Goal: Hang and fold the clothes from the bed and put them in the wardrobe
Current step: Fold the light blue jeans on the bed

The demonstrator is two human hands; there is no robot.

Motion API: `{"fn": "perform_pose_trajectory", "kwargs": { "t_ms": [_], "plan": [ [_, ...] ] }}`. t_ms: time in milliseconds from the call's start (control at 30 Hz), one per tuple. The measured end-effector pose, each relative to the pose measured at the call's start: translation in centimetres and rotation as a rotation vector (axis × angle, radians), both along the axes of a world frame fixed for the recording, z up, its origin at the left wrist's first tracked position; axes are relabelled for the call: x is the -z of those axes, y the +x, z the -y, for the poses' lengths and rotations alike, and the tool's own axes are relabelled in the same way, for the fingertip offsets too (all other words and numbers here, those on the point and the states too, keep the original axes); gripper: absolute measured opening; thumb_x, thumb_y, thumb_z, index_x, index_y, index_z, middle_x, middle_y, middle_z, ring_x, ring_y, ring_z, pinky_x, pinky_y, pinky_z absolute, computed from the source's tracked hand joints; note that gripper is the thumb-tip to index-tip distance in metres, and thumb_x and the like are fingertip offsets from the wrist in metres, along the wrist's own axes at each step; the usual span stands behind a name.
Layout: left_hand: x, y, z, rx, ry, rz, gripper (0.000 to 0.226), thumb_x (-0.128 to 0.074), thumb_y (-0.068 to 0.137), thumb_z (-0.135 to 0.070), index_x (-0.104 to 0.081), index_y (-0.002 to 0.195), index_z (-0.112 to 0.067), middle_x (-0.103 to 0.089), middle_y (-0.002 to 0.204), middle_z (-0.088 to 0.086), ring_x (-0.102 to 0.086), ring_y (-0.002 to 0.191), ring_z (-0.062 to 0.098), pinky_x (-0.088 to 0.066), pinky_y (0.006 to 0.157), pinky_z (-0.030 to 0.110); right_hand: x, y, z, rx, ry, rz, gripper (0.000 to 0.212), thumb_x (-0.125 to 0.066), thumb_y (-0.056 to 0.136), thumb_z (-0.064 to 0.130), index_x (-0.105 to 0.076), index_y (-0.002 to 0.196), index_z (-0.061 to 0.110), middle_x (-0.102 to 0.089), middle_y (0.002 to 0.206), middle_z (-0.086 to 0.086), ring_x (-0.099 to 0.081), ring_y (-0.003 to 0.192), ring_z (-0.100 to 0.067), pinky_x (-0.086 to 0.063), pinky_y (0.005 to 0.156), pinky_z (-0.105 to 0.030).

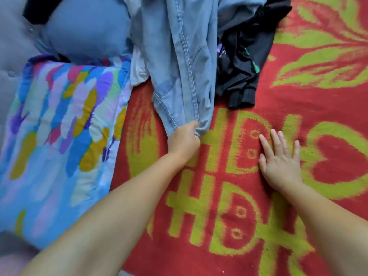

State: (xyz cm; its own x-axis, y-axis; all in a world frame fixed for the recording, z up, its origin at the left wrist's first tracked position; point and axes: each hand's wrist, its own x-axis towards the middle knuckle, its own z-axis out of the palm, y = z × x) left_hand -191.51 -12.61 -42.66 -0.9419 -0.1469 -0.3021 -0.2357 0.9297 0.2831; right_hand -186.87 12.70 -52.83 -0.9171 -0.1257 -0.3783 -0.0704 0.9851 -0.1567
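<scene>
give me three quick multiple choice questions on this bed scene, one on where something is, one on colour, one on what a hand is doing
1. Where does the black garment lie relative to the light blue denim garment?
A. to its right
B. to its left
C. under the patterned quilt

2. What colours is the blanket that covers the bed?
A. blue and white
B. red with yellow-green patterns
C. plain grey

3. What is the left hand doing?
A. resting flat on the blanket
B. holding a hanger
C. gripping the end of the denim garment

Answers:
1. A, the black fabric sits on the right side of the denim.
2. B, red ground with yellow-green motifs shows all around the right hand.
3. C, its fingers are curled round the bunched denim.
</scene>
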Motion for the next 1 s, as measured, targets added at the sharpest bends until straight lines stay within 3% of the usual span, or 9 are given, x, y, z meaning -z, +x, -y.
{"fn": "perform_pose_trajectory", "kwargs": {
  "t_ms": [100,200,300,433,533,600,733,867,1000],
  "plan": [
    [-3.4,5.5,-0.7,0.095,0.093,0.115,0.013,-0.044,0.080,-0.006,-0.051,0.082,-0.017,-0.056,0.076,0.006,-0.054,0.083,0.036,-0.028,0.058,0.033,-4.3,-1.1,1.0,0.137,-0.163,0.254,0.053,-0.031,0.101,0.040,-0.025,0.150,0.021,-0.013,0.160,-0.007,-0.010,0.147,-0.022,-0.011,0.117,-0.046],
    [-8.4,7.1,-2.2,0.140,0.181,0.125,0.013,-0.047,0.083,-0.008,-0.046,0.077,-0.019,-0.054,0.073,0.004,-0.053,0.082,0.035,-0.029,0.057,0.034,-12.6,-2.2,3.7,0.693,-0.815,0.686,0.050,-0.033,0.099,0.052,-0.049,0.128,0.015,-0.057,0.129,-0.015,-0.054,0.117,-0.029,-0.044,0.089,-0.039],
    [-15.4,7.7,-5.6,0.238,0.298,0.040,0.014,-0.046,0.086,-0.016,-0.043,0.072,-0.018,-0.052,0.071,0.004,-0.052,0.080,0.035,-0.034,0.061,0.037,-21.0,-3.1,5.7,0.777,-1.198,0.827,0.054,-0.039,0.095,0.059,-0.057,0.118,0.013,-0.068,0.106,-0.010,-0.066,0.095,-0.024,-0.053,0.084,-0.041],
    [-24.3,9.2,-9.4,0.398,0.480,-0.080,0.007,-0.038,0.076,-0.022,-0.037,0.070,-0.018,-0.047,0.067,0.002,-0.043,0.067,0.027,-0.034,0.058,0.038,-31.4,-4.2,5.1,0.553,-0.978,0.495,0.015,-0.058,0.090,0.017,-0.066,0.093,0.005,-0.064,0.076,-0.007,-0.061,0.059,-0.014,-0.050,0.054,-0.019],
    [-29.0,10.3,-10.1,0.595,0.578,-0.071,0.021,-0.044,0.085,-0.029,-0.054,0.089,-0.012,-0.061,0.079,0.001,-0.055,0.073,0.022,-0.045,0.068,0.037,-37.8,-4.5,2.2,0.360,-0.803,0.322,0.012,-0.057,0.087,0.011,-0.066,0.094,0.008,-0.068,0.090,-0.012,-0.065,0.080,-0.025,-0.055,0.078,-0.036],
    [-30.5,10.9,-9.4,0.655,0.583,-0.110,0.028,-0.049,0.090,-0.032,-0.060,0.106,-0.012,-0.066,0.097,0.001,-0.059,0.088,0.017,-0.047,0.078,0.033,-42.3,-3.9,0.7,0.195,-0.662,0.277,0.019,-0.057,0.088,0.015,-0.068,0.103,0.012,-0.071,0.098,-0.008,-0.067,0.089,-0.024,-0.053,0.081,-0.036],
    [-31.7,9.3,-6.3,0.359,0.559,-0.314,0.026,-0.050,0.086,-0.010,-0.060,0.110,-0.008,-0.062,0.103,0.005,-0.057,0.096,0.018,-0.045,0.088,0.037,-50.4,-2.5,-0.7,-0.093,-0.324,0.155,0.018,-0.057,0.092,0.024,-0.063,0.109,0.020,-0.065,0.102,0.003,-0.060,0.094,-0.017,-0.044,0.076,-0.029],
    [-31.7,7.3,-4.7,0.286,0.256,-0.156,0.073,-0.059,0.084,-0.014,-0.023,0.147,-0.011,-0.036,0.139,0.015,-0.035,0.132,0.034,-0.039,0.100,0.043,-56.6,-0.7,-1.1,-0.227,-0.184,-0.069,0.017,-0.055,0.096,0.024,-0.058,0.094,0.007,-0.058,0.087,-0.005,-0.049,0.082,-0.017,-0.026,0.061,-0.027],
    [-30.6,8.7,-6.2,0.288,0.210,-0.064,0.114,-0.071,0.076,-0.050,0.005,0.153,-0.014,-0.010,0.156,0.016,-0.029,0.139,0.035,-0.037,0.103,0.046,-62.7,0.6,-1.6,-0.228,-0.376,-0.318,0.013,-0.056,0.095,0.017,-0.064,0.104,0.012,-0.065,0.092,0.002,-0.053,0.085,-0.010,-0.033,0.066,-0.020]
  ]
}}
